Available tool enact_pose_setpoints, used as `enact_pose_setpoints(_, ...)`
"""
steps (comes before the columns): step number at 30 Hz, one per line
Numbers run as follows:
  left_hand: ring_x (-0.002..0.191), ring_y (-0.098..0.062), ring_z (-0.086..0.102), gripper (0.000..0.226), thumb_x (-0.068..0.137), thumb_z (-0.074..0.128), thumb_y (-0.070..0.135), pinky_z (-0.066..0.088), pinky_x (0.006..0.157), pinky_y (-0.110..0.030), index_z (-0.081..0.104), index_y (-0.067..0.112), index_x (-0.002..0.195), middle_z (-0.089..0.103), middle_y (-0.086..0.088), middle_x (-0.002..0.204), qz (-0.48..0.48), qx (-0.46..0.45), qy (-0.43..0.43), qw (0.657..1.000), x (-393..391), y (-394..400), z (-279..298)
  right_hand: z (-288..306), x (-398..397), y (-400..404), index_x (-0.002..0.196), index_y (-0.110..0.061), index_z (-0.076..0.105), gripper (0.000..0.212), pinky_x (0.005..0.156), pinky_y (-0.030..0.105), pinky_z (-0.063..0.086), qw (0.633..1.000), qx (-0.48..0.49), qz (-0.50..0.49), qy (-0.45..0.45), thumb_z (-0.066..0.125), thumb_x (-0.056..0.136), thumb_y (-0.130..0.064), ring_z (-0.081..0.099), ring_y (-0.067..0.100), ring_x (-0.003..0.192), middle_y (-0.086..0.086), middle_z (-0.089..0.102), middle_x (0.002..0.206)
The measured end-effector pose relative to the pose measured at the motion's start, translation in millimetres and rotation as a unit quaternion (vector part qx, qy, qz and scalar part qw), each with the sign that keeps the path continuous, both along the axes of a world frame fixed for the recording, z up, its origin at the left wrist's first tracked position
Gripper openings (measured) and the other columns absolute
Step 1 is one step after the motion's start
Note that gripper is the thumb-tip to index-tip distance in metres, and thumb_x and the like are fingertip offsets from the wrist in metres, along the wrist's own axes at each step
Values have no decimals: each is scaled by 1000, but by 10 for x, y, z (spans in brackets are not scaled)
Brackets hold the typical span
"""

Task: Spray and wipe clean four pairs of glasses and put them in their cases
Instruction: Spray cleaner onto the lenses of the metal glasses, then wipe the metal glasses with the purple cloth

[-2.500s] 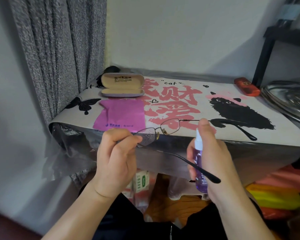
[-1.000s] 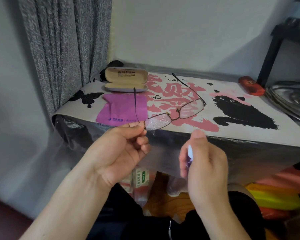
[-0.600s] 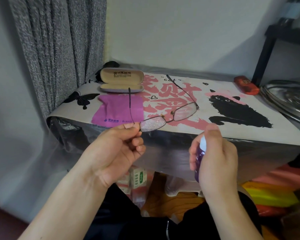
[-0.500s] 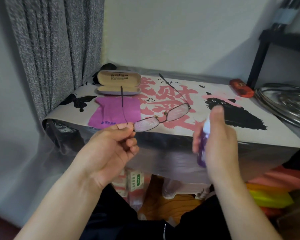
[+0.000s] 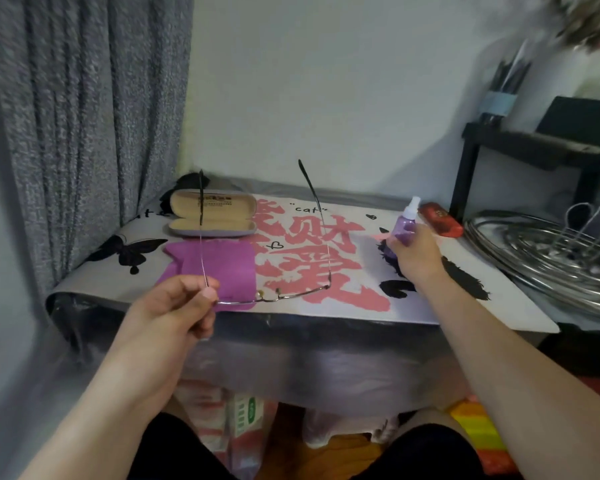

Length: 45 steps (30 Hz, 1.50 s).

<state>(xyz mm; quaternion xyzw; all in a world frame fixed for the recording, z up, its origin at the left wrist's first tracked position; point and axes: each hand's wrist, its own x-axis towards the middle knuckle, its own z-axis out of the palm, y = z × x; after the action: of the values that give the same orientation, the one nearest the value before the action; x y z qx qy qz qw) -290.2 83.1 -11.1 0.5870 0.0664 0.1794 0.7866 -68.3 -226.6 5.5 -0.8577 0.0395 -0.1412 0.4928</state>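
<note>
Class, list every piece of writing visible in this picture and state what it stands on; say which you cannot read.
"cat" in quotes: on the printed table mat.
Large pink Chinese characters, one reads "财": same mat.
"te": mat's left rear edge, cut off.
Print inside the open beige glasses case: too small.
Red case label: blurred.

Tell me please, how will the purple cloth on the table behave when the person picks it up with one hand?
The purple cloth lies flat and thin on the table, so it will probably hang limp and fold. It looks light. The left hand holds the glasses, so one-handed lifting seems easy.
</note>
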Motion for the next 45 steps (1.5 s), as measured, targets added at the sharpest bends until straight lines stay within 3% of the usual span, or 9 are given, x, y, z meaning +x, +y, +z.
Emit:
enact_pose_setpoints(3,59,-14,47,19,96,57,0,42,59,-22,69,13,89,55,0,66,9,-16,-3,1000,21,22,-43,-4,-154,93,138,-14,46,51,94,36,51,994,13,-93,-50,69,94,-22,59,28,115,9,56,129)
enact_pose_setpoints(5,58,-13,48,19,96,58,1,45,56,-19,70,15,88,57,1,66,30,-27,-11,999,39,47,-51,33,-397,234,115,-14,55,23,87,37,52,972,-1,-169,-161,64,95,-21,60,27,104,8,56,118)
enact_pose_setpoints(11,58,-11,47,20,99,58,2,43,58,-19,69,16,91,60,3,70,115,16,-61,991,101,219,-45,123,-843,972,95,-22,66,11,72,7,41,949,-171,248,-97,62,97,-12,59,-4,85,-12,65,92)
enact_pose_setpoints(21,61,-10,49,29,98,61,6,43,63,-24,76,30,89,69,7,78,209,65,-82,972,31,901,3,89,-953,1807,101,-31,67,21,85,21,42,842,-282,459,-41,79,84,-33,52,6,101,-13,54,107)
enact_pose_setpoints(29,66,-11,53,36,93,63,2,47,64,-18,80,32,87,68,5,77,80,106,-73,988,6,722,-7,66,-769,2038,77,-16,70,12,63,19,49,842,-234,486,-3,77,86,-13,60,0,54,-11,67,65)
enact_pose_setpoints(32,67,-14,52,32,93,63,2,46,67,-23,79,30,88,67,2,78,76,91,-76,990,23,657,-31,194,-720,1989,77,-24,66,17,70,25,51,872,-197,447,-22,69,93,-21,67,11,72,-4,71,80)
enact_pose_setpoints(35,68,-15,53,26,95,62,3,47,69,-27,77,23,92,68,0,80,79,80,-81,990,122,545,-43,485,-472,1807,77,-19,60,19,76,45,50,951,10,307,-30,59,95,-26,61,25,77,6,65,83)
enact_pose_setpoints(37,66,-13,53,24,96,61,3,48,67,-24,75,23,92,69,2,82,82,96,-86,988,307,414,12,685,-283,1612,73,-21,58,20,70,39,42,964,110,236,-47,56,92,-26,54,21,77,4,57,76)
enact_pose_setpoints(45,78,1,61,26,100,59,11,50,79,-24,65,34,90,67,18,85,80,263,-151,950,1873,-62,516,899,490,1097,76,-20,57,25,65,33,41,981,55,175,-57,57,99,-30,55,21,71,8,56,76)
